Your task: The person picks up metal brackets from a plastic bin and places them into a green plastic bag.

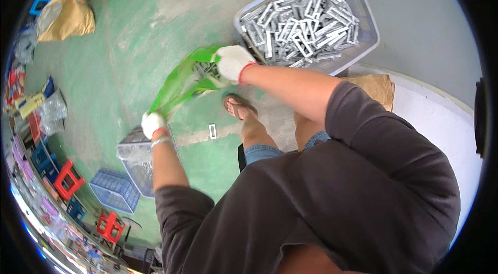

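A green plastic bag (175,83) is stretched in the air between my two gloved hands. My left hand (152,124), in a white glove, is closed on the bag's lower left end. The other end is gripped by my right hand (233,63), in a white glove with a red cuff, just left of a large grey plastic crate (371,22). Small grey parts (207,70) show at the bag's opening by my right hand; how many lie inside is hidden. Heaped in the crate are many silver-grey rectangular frames (303,30).
One loose rectangular frame (212,131) lies on the green floor near my sandalled foot (238,105). Left of me stand a grey crate (139,167) with clear plastic over it and a blue basket (114,189). Red stools (68,179) and brown sacks (67,17) are farther left.
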Tool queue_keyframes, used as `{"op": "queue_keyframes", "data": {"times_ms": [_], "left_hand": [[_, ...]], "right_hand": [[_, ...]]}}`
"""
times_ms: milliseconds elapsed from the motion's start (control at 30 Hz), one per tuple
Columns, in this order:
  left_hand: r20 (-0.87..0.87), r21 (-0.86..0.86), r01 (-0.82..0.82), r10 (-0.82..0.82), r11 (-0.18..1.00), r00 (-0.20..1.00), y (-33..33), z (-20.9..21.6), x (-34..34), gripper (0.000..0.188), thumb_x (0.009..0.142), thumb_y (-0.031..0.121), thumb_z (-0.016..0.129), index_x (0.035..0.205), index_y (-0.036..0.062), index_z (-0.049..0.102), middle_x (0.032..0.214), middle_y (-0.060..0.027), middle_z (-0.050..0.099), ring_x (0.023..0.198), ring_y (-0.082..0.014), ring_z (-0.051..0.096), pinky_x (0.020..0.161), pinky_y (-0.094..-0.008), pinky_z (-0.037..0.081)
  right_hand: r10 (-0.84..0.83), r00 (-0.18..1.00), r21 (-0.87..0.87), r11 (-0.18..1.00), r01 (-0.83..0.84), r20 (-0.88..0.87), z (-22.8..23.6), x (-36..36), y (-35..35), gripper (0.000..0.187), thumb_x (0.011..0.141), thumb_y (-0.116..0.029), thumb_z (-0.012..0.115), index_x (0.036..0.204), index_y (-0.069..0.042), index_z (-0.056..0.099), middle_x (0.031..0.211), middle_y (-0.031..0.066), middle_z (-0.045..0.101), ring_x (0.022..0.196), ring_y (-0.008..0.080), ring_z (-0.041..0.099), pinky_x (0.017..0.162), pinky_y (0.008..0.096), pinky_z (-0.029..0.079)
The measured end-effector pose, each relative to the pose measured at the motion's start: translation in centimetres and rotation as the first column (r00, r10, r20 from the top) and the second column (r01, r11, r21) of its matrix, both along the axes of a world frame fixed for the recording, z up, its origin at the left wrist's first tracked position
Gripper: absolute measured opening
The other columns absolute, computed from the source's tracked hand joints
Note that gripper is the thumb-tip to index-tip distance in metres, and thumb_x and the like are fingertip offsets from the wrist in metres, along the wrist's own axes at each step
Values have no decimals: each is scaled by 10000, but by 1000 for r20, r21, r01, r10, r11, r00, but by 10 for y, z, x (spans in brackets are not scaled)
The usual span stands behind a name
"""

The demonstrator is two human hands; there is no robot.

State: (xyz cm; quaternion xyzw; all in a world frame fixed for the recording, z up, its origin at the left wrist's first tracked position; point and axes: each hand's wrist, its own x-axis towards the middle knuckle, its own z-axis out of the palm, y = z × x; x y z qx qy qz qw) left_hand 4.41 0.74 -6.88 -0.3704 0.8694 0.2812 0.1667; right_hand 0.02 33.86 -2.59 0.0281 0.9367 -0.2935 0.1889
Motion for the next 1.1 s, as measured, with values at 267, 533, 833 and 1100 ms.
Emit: {"op": "queue_keyframes", "data": {"times_ms": [267,533,833,1100], "left_hand": [[37,-198,311,-310,929,950,43,47,-28,420,837,310,676,1125,15,594,928,-211,682,825,-386,660,750,-442,525],[56,-599,461,-539,655,840,150,138,16,869,805,427,749,1486,74,338,1402,-291,470,1189,-463,552,958,-516,482],[-359,-209,509,-549,835,754,314,148,65,593,880,280,752,1338,-28,536,1288,-268,562,1119,-352,602,898,-391,533],[67,855,-88,60,510,996,437,98,35,509,925,254,695,1313,-27,523,1118,-161,636,946,-252,657,814,-368,553]], "right_hand": [[74,952,-56,997,-60,298,28,-19,56,454,793,-356,641,1101,-22,651,1036,248,691,956,392,682,839,455,538],[-62,979,252,968,12,192,19,-15,237,785,731,-633,668,1223,-24,604,1229,242,617,1125,379,617,951,416,503],[69,982,626,762,-165,174,-104,-33,363,456,903,-98,496,1349,-4,492,1380,273,497,1103,359,636,860,442,558],[-226,950,-95,973,209,-215,-36,-33,414,214,884,-213,655,1070,-107,669,1008,125,695,894,258,697,782,387,569]]}}
